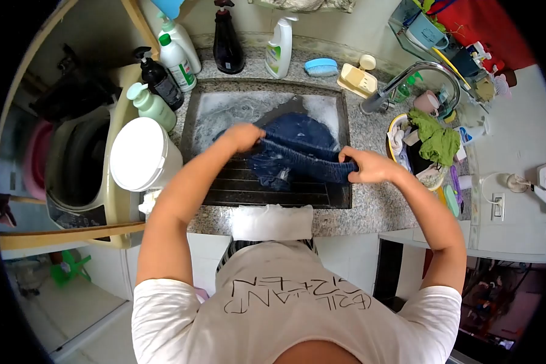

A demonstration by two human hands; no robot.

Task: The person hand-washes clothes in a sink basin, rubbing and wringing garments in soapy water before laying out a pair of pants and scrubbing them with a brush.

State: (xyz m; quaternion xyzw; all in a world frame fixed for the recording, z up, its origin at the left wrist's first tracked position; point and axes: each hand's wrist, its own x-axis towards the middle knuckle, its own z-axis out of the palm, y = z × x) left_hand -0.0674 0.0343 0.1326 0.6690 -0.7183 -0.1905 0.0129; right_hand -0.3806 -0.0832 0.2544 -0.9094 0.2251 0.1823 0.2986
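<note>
One white cloth [272, 223] laps the sink's [347, 195] near edge at 6 o'clock. Beyond a ribbed strip, one blue garment [300, 129] reaches the right rim; the left hand [247, 137], at its 10, and right hand [370, 165], at its 4, each close a grip on its band. Two bottles, one brush [321, 67] stand behind, 11 to 1.

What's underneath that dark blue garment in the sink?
In front of the garment, a dark ridged surface shows; behind it, sudsy water. Whatever lies directly beneath is covered.
</note>
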